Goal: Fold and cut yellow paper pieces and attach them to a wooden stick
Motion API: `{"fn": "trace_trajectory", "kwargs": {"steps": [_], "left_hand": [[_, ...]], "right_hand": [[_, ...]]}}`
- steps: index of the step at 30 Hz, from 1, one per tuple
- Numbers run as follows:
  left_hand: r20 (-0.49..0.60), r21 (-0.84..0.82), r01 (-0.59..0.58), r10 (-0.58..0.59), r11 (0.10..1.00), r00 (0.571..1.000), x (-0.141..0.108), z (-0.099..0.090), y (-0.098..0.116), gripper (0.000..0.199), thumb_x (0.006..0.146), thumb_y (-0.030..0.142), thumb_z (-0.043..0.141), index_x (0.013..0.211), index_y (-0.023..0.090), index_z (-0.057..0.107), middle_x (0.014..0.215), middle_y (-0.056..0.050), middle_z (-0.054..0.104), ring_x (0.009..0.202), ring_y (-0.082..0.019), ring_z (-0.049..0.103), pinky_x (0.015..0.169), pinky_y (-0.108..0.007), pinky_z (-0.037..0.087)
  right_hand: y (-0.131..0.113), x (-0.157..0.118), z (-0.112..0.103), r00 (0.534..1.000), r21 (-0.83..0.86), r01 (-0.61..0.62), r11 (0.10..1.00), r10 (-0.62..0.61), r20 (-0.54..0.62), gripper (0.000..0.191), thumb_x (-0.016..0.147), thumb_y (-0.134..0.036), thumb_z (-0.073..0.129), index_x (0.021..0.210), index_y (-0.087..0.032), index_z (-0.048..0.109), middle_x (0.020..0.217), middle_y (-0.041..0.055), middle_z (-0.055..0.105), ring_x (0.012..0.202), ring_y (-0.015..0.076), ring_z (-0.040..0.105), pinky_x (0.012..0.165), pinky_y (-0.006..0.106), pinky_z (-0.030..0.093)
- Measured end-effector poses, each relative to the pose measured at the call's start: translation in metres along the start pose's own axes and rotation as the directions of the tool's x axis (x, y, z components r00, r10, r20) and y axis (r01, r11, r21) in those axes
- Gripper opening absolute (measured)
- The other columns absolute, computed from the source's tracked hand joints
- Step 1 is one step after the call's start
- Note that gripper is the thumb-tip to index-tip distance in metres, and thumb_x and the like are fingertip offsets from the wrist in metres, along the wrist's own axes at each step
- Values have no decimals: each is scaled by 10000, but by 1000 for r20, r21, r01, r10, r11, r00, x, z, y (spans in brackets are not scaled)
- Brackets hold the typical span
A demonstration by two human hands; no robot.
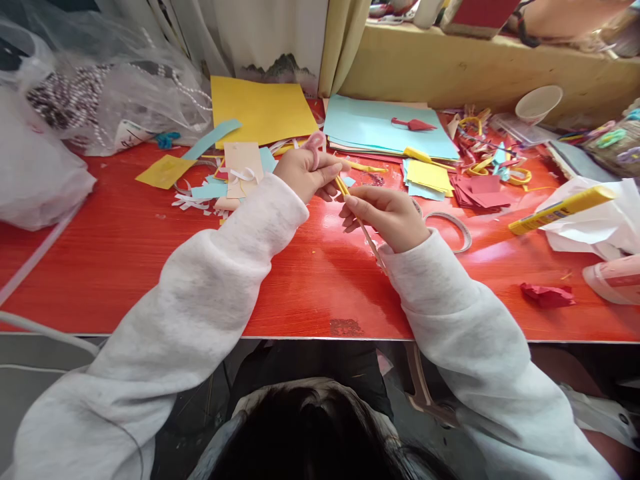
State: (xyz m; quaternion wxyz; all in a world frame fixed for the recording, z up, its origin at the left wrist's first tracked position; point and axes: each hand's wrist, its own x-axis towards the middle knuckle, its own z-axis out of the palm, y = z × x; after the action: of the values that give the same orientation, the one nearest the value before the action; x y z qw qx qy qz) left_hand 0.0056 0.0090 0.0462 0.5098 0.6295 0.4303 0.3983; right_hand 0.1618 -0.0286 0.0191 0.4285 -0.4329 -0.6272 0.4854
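Above the middle of the red table, my two hands meet on a thin stick (371,241) with yellow paper (343,185) at its upper end. My left hand (311,175) is closed, thumb and fingertips pinching at the yellow tip. A pink loop (315,145), which looks like a scissors handle, sticks up from that same hand; the rest of it is hidden by the fingers. Lower down, my right hand (393,215) is closed around the stick just under the yellow part. The stick's bottom end slants down towards my right sleeve.
Yellow sheets (263,110) and light blue sheets (380,127) lie behind my hands. Paper scraps (215,189) are at left, red squares (480,192) at right. A tape roll (453,230), a yellow glue stick (563,209) and a paper cup (539,105) are also to the right.
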Motion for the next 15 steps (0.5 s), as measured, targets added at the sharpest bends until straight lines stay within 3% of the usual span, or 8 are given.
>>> {"fn": "trace_trajectory", "kwargs": {"steps": [2, 4, 7, 10, 15], "left_hand": [[11, -102, 28, -27, 994, 1000, 2, -1, 0, 173, 870, 147, 461, 969, 117, 599, 631, 24, 609, 560, -55, 584, 639, -211, 502], [0, -146, 37, -37, 989, 999, 4, -2, 0, 199, 900, 210, 427, 1012, 128, 570, 663, 19, 616, 571, -62, 594, 612, -212, 490], [-5, -55, -52, 51, 997, 999, 5, -2, -1, 152, 836, 278, 551, 781, 144, 597, 638, 18, 593, 582, -60, 569, 611, -225, 481], [0, 41, -182, 182, 982, 983, 5, -1, -4, 200, 764, 230, 636, 585, 173, 567, 549, 29, 538, 553, -57, 501, 652, -272, 489], [-12, 70, -160, 161, 985, 987, 2, 1, -5, 194, 796, 242, 598, 617, 167, 613, 534, 16, 529, 527, -73, 498, 641, -298, 476]], "right_hand": [[1, 1, -1, 1000, 1, 5, 1000, -5, -17, 380, 701, -474, 664, 810, -112, 623, 663, 0, 567, 573, 69, 565, 552, 215, 543], [2, 1, -2, 999, 3, 10, 1000, -10, -39, 384, 683, -473, 678, 813, -117, 621, 652, -9, 551, 551, 62, 549, 525, 208, 533], [1, 2, -1, 998, 9, 20, 1000, -19, -63, 365, 682, -472, 679, 780, -127, 612, 636, -17, 534, 524, 55, 528, 487, 201, 516], [0, 1, 1, 999, 17, 13, 1000, -12, -35, 341, 703, -455, 667, 759, -125, 599, 636, -15, 539, 515, 53, 532, 475, 198, 504], [-2, 0, 2, 999, 26, 27, 999, -28, 20, 334, 684, -416, 693, 818, -127, 593, 628, -27, 549, 504, 55, 547, 478, 198, 501]]}}
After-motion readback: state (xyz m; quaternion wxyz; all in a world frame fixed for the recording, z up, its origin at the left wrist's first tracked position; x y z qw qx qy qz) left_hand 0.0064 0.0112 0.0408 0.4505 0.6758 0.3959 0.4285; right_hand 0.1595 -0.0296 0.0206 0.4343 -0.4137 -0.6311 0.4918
